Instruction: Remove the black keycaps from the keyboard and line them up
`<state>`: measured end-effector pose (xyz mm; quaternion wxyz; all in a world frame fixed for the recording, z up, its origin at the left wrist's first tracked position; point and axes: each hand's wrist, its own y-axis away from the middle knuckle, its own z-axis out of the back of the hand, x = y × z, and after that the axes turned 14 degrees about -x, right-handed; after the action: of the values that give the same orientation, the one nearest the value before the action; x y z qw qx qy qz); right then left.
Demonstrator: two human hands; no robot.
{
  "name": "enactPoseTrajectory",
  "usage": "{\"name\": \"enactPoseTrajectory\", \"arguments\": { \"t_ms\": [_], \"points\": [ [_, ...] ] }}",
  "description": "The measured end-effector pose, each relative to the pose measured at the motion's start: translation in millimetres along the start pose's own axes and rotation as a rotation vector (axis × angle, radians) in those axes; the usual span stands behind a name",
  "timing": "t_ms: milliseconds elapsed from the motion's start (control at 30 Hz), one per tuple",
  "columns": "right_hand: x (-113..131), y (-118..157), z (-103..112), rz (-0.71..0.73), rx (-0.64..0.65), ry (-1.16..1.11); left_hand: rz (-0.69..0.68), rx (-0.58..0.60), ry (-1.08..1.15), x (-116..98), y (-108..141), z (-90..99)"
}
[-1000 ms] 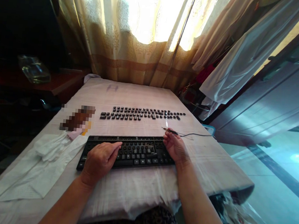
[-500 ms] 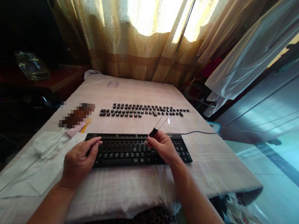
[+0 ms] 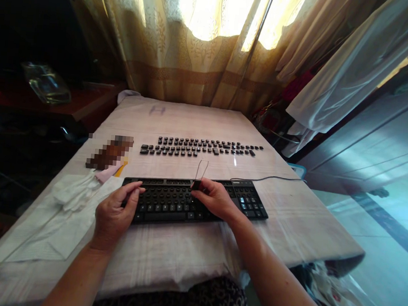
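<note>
Black keyboard (image 3: 167, 198) lies on cloth-covered worktop (image 3: 298, 218). Right hand (image 3: 215, 199): pinching wire tool (image 3: 196, 185) by its dark handle above the keyboard's middle, wire loop pointing toward the loose keys (image 3: 216, 151), rowed beyond the keyboard. Left hand (image 3: 115, 214): at keyboard's left end, thumb near fingers; cannot tell whether gripping anything.

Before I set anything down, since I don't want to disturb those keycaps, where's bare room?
Bare cloth lies between keycaps and curtain, and right of the keyboard, nearside of the cable. Crowded: the left side, under white sheets, and the keyboard, under the left hand and right hand.
</note>
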<state>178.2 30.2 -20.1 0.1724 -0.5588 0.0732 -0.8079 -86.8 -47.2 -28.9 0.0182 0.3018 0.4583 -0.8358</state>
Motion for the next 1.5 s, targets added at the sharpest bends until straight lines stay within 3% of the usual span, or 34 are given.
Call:
{"name": "enactPoseTrajectory", "arguments": {
  "t_ms": [167,300,567,800,1067,1167,1300,1500],
  "points": [
    [4.4,-0.7,-1.3,0.19,0.03,0.21,0.029,0.004,0.005,-1.4,0.4,-0.1],
    [2.8,1.8,-0.7,0.272,0.039,0.25,0.064,0.003,0.014,-1.8,0.7,0.1],
    [8.6,-9.7,9.5,0.323,0.275,0.375,0.079,0.016,0.008,-0.2,1.1,-0.5],
    [8.8,-7.5,5.1,0.205,0.257,0.337,0.024,0.051,-0.025,2.3,1.3,-2.9],
    [2.4,-19.6,11.4,-0.164,0.009,-0.232,-0.012,0.081,-0.042,3.8,1.4,-3.5],
    [11.0,-20.4,12.1,-0.18,0.032,-0.235,-0.074,0.067,-0.034,-3.5,0.0,-2.6],
    [24.0,-9.2,3.7,-0.081,0.029,-0.218,-0.094,0.135,0.079,-27.4,0.0,-6.1],
    [37.5,1.0,-8.1,0.06,0.035,-0.184,0.174,0.377,0.289,-62.3,2.2,-21.4]
  ]
}}
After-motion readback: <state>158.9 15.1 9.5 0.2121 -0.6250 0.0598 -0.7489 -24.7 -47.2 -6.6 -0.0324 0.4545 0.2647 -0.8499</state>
